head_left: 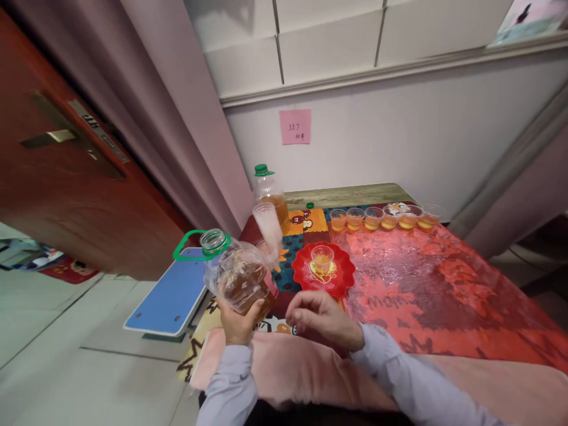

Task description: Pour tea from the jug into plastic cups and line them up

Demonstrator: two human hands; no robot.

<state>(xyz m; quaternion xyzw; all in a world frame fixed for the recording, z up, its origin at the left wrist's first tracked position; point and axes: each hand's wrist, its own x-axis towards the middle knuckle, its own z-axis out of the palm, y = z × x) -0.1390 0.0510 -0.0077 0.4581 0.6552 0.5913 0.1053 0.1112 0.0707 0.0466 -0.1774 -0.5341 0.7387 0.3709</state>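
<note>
My left hand [239, 319] is wrapped around a big clear plastic jug [242, 278] of brown liquid. The jug leans to the left, uncapped, with a green carry ring [190, 245] at its neck. My right hand [323, 319] hovers in front of a red scalloped plate [302, 275], its fingers loosely curved and apart with nothing visible in them. On that plate stands a small clear cup [322, 260] with a little yellowish liquid. Behind the jug rises a tilted stack of clear plastic cups [268, 225].
A second jug [277, 207] with a green cap stands at the back. Several filled cups [373, 219] form a row at the far right. A loose green cap [310, 205] lies near the wall. A blue board [166, 296] is left of the table.
</note>
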